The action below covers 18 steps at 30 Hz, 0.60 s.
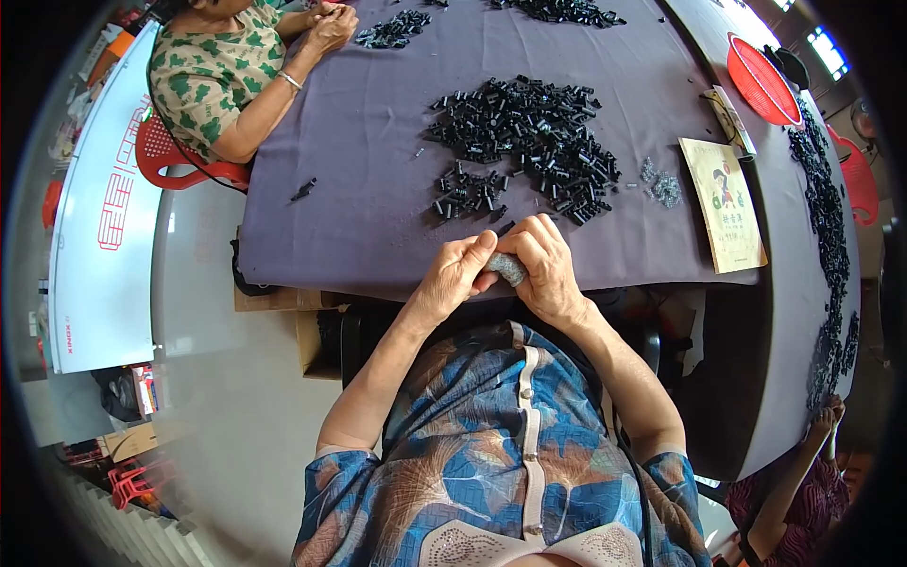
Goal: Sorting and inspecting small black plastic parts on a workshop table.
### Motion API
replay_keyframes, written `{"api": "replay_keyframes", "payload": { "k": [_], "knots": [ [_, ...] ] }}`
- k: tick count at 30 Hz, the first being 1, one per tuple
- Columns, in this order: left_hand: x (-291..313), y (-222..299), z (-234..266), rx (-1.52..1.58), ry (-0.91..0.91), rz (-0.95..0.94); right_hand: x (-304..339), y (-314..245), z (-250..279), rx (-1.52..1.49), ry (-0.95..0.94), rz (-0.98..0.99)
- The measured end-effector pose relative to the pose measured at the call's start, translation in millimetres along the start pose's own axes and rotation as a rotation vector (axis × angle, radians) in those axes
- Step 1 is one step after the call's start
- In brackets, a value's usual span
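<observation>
My left hand (452,276) and my right hand (550,274) meet at the near edge of the cloth-covered table, fingers closed and thumbs raised. Between them shows a grey, speckled, rounded thing (507,268), curled against the fingers of my right hand; its kind I cannot make out. A small black piece (505,229) shows just beyond the fingertips; whether it is pinched or lies on the cloth is unclear. What my left fingers grip is hidden. Just past my hands lies a large heap of short black cylindrical parts (529,132), with a smaller cluster (470,192) nearer me.
Right of the heap are small clear parts (661,184), a yellowish booklet (726,208) and a red basket (761,80). A co-worker's hands (331,26) are at the far left, by another black pile (394,30). Another person's hands (829,416) touch black parts at right.
</observation>
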<state>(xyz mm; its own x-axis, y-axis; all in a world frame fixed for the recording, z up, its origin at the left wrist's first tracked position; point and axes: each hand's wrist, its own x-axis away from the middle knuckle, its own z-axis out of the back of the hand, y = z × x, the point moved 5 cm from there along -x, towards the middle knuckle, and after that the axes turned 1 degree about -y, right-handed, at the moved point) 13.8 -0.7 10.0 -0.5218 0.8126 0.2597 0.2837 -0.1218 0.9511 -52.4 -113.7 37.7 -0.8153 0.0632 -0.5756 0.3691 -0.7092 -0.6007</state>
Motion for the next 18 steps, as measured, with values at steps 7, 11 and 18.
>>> {"api": "replay_keyframes", "payload": {
  "k": [7,11,18],
  "knots": [
    [-2.1,-1.7,4.4,-0.015,0.060,0.035,0.4,-0.1,-2.9,0.024,-0.004,0.035],
    [-2.3,2.1,8.1,0.018,0.056,0.041,-1.2,6.1,3.1,0.005,-0.030,0.000],
    [10.7,14.9,52.5,0.163,0.138,0.012,-0.7,10.0,3.6,-0.016,-0.033,-0.058]
  ]
}}
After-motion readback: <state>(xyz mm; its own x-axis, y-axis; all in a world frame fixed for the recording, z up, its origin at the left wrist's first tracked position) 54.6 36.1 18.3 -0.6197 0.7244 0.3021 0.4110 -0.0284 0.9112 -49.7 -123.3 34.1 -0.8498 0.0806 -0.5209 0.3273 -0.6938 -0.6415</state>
